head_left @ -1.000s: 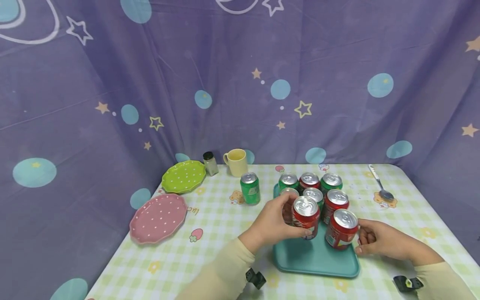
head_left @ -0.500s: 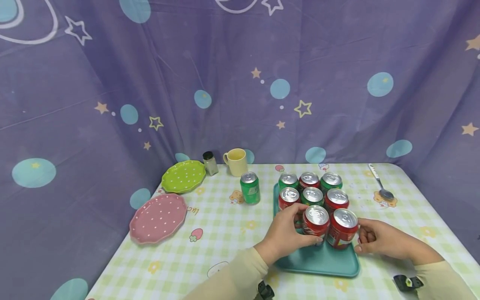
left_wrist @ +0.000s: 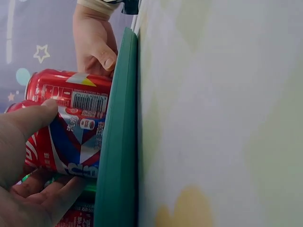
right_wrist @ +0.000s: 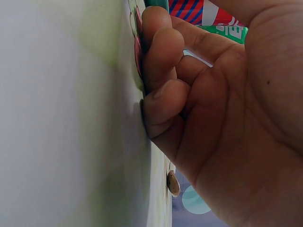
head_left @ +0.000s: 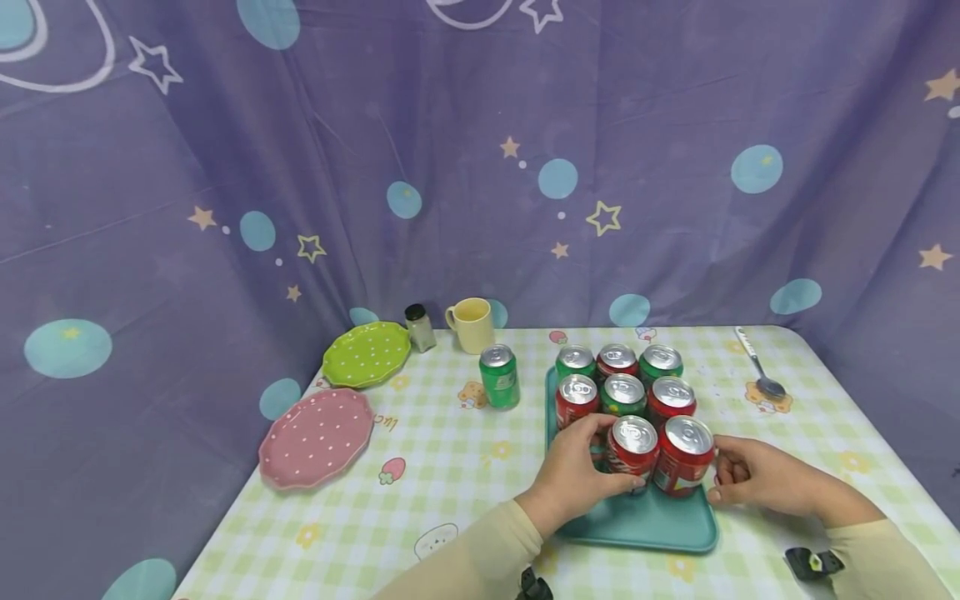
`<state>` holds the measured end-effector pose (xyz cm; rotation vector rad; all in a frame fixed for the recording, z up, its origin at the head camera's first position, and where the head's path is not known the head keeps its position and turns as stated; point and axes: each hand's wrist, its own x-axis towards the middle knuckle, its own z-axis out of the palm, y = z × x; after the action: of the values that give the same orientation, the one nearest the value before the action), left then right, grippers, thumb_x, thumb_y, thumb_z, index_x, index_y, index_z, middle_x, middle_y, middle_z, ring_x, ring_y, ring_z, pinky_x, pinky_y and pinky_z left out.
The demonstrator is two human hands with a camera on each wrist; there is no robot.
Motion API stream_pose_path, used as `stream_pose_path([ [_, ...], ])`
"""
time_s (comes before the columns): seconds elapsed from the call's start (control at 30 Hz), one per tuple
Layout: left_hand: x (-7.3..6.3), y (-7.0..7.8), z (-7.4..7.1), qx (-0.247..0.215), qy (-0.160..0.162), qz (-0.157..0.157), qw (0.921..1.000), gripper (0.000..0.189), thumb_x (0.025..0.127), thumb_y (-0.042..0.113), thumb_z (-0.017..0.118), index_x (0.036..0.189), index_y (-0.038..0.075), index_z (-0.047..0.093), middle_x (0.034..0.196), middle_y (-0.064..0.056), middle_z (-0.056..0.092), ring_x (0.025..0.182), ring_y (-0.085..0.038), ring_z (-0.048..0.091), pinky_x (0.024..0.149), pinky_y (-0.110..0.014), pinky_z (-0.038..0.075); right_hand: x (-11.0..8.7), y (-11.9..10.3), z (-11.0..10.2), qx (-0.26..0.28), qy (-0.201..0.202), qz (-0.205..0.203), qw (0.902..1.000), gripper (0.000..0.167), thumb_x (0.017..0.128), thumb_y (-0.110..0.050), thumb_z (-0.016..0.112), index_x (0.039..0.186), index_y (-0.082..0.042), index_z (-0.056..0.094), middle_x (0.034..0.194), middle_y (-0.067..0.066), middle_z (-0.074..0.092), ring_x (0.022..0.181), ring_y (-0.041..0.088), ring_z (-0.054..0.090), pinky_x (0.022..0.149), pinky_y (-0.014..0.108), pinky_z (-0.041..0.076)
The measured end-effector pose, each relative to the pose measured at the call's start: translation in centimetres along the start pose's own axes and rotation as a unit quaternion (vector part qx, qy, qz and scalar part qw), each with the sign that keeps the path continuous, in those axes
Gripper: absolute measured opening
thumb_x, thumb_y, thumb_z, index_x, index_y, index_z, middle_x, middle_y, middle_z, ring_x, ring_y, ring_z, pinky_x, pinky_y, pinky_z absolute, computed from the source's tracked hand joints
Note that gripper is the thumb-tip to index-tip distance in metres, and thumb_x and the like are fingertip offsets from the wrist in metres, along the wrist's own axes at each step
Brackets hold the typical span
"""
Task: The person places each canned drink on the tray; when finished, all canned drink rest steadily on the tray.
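Observation:
My left hand point(head_left: 570, 475) grips a red soda can point(head_left: 632, 458) from its left side, thumb in front and fingers behind. The can stands upright on the teal tray point(head_left: 637, 533), against another red soda can point(head_left: 684, 467) at its right. In the left wrist view the gripped can point(left_wrist: 71, 142) shows a blue and white pattern. My right hand point(head_left: 765, 475) rests beside the tray's right edge, its fingers loosely curled, near or touching the right-hand can. Behind these, red and green cans point(head_left: 624, 393) fill two rows on the tray.
A lone green can point(head_left: 500, 379) stands left of the tray. Further back are a yellow mug point(head_left: 474, 327) and a black-lidded jar point(head_left: 420, 329). A green plate point(head_left: 367, 354) and a pink plate point(head_left: 317, 437) lie at left, a spoon point(head_left: 762, 367) at back right.
My left hand has moved right and toward me with the red can, from above the tray to beside the right-hand can. My right hand has stayed in place.

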<state>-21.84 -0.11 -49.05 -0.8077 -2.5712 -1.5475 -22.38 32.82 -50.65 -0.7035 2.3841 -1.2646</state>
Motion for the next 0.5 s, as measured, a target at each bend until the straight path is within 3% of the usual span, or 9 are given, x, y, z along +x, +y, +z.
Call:
stream_pose_path([
  [0.13,-0.11,0.16,-0.06,0.093,0.012,0.017,0.9955,0.083,0.075,0.041,0.096,0.142,0.020,0.052,0.127,0.013,0.063,0.108,0.003,0.061,0.088,-0.013,0.052,0.01,0.06,-0.02,0.000,-0.001,-0.002,1.0000,0.032,0.092,-0.020,0.082,0.109,-0.005,0.059,0.078,0.002,0.059,0.065,0.008,0.054,0.052,0.030,0.045],
  [0.27,-0.20,0.29,-0.18,0.186,0.035,0.050,0.9806,0.085,0.074,0.051,0.093,0.143,0.021,0.052,0.124,0.012,0.061,0.103,0.000,0.060,0.088,-0.013,0.049,0.01,0.02,-0.02,-0.001,-0.001,-0.002,1.0000,0.032,0.092,-0.019,0.082,0.108,-0.004,0.059,0.077,0.002,0.059,0.065,0.007,0.054,0.052,0.029,0.045],
  [0.37,-0.22,0.34,-0.20,0.205,0.047,0.068,0.9752,0.084,0.074,0.050,0.093,0.142,0.020,0.054,0.121,0.011,0.059,0.097,-0.006,0.060,0.082,-0.012,0.047,0.00,-0.09,-0.03,-0.005,0.002,-0.004,1.0000,0.033,0.092,-0.020,0.082,0.109,-0.004,0.059,0.077,0.002,0.059,0.064,0.008,0.054,0.052,0.029,0.045],
  [0.5,-0.24,0.40,-0.16,0.188,0.049,0.063,0.9789,0.084,0.074,0.047,0.095,0.142,0.021,0.053,0.123,0.013,0.059,0.099,-0.002,0.059,0.080,-0.009,0.045,-0.04,-0.18,0.00,-0.006,0.001,-0.005,1.0000,0.032,0.092,-0.020,0.082,0.109,-0.005,0.059,0.077,0.002,0.059,0.064,0.008,0.054,0.052,0.029,0.045],
])
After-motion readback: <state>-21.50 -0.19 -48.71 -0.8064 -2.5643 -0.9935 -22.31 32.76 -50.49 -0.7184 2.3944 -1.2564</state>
